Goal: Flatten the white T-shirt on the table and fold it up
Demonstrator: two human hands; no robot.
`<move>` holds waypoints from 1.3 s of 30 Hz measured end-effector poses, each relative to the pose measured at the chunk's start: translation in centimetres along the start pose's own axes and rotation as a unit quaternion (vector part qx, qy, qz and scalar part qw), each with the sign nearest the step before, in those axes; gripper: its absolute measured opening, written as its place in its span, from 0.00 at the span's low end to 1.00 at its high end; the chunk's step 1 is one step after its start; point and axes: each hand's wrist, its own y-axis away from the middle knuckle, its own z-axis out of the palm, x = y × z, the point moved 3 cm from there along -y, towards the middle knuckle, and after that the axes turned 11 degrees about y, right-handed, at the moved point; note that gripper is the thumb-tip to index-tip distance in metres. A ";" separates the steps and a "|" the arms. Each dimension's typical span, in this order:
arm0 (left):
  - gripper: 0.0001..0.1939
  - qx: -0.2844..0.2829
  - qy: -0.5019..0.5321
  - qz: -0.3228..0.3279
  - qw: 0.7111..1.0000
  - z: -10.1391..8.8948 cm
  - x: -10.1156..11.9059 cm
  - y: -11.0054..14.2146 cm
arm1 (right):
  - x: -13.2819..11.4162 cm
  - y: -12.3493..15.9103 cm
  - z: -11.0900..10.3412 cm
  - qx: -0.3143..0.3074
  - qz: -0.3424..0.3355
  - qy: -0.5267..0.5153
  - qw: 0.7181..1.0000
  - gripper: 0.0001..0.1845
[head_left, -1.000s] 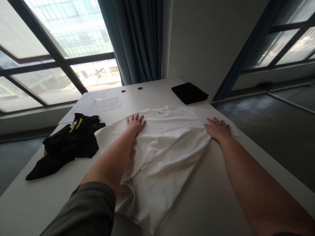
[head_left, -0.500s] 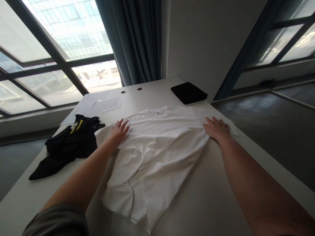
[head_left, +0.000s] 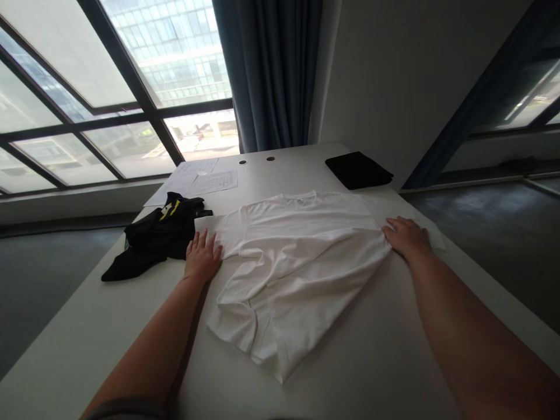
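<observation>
A white T-shirt [head_left: 297, 262] lies spread on the white table [head_left: 371, 350], collar toward the far end, with creases across its middle and its lower hem bunched. My left hand [head_left: 202, 255] rests flat and open at the shirt's left sleeve edge, fingers stretched out. My right hand [head_left: 406, 236] lies flat and open on the shirt's right sleeve, near the table's right edge.
A crumpled black garment with yellow marks [head_left: 157, 236] lies left of the shirt. Paper sheets [head_left: 201, 178] sit at the far left. A folded black cloth [head_left: 359, 170] lies at the far right. Windows and a dark curtain [head_left: 271, 76] stand behind the table.
My left hand has slid leftward from the shirt's chest out to the left sleeve edge, smoothing the cloth. My right hand has stayed on the right sleeve. The view has shifted.
</observation>
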 end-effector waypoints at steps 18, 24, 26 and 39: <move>0.29 -0.169 0.225 0.396 0.874 -3.1 6.0 13.5 | -16.2 24.1 -6.1 0.006 -0.514 -0.169 0.841 0.15; 0.32 -0.179 0.242 0.375 0.877 -3.9 3.7 16.9 | -12.7 23.9 -6.6 0.017 -0.463 -0.179 0.868 0.11; 0.17 -0.158 0.239 0.352 0.891 -4.1 3.4 17.8 | -11.3 24.2 -7.4 0.014 -0.452 -0.207 0.868 0.12; 0.16 -0.107 0.425 0.160 0.884 -7.8 2.7 20.1 | -0.9 24.9 -8.7 -0.106 -0.222 -0.398 0.884 0.17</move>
